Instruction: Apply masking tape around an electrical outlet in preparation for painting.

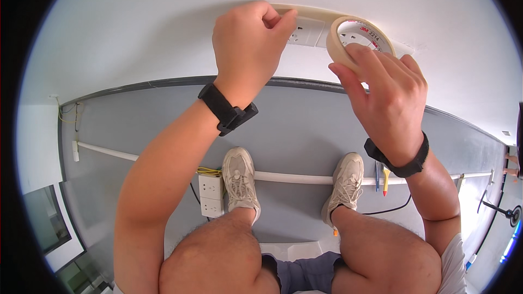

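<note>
My right hand (389, 90) grips a roll of cream masking tape (336, 43), fingers inside its ring and thumb at the outer edge. A strip of tape (311, 13) stretches left from the roll along the upper edge of a white wall socket (309, 31). At the strip's left end, my left hand (245, 41) is closed in a pinch on the tape. Its fingertips are partly hidden by the hand itself. The left hand covers the left part of the socket; the roll and right hand cover its right part.
A dark skirting strip (305, 83) borders the white wall above the grey floor (180, 114). A white cable cover (294, 178) crosses the floor under my shoes. A white socket box (211, 196) stands by my left shoe; a yellow-handled tool (386, 179) lies right of my right shoe.
</note>
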Demonstrator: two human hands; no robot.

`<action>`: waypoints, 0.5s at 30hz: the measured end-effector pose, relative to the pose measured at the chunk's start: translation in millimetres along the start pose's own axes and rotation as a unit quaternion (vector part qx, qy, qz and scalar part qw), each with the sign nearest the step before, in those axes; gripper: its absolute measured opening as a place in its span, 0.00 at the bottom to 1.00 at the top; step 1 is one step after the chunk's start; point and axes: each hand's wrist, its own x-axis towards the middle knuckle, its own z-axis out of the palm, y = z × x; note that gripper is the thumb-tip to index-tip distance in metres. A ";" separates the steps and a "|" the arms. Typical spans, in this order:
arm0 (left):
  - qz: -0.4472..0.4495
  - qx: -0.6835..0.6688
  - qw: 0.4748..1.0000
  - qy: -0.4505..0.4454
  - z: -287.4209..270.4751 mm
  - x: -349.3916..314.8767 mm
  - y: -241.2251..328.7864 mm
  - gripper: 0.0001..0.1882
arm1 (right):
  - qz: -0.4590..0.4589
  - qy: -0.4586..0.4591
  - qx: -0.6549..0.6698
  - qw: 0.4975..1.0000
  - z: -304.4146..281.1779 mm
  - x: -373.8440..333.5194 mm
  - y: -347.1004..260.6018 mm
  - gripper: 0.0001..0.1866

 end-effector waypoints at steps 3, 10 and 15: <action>-0.021 0.021 0.999 -0.024 3.6 -2.4 3.8 0.17 | 0.003 -0.016 -0.010 1.000 -1.8 1.9 -0.8 0.14; 0.360 0.214 0.908 -0.006 13.7 -32.1 -29.8 0.35 | 0.000 -0.009 -0.004 1.000 -0.5 1.4 -0.2 0.14; 0.381 0.275 0.883 -0.008 19.5 -27.6 -36.1 0.42 | -0.004 0.014 0.009 1.000 0.4 3.3 -1.6 0.14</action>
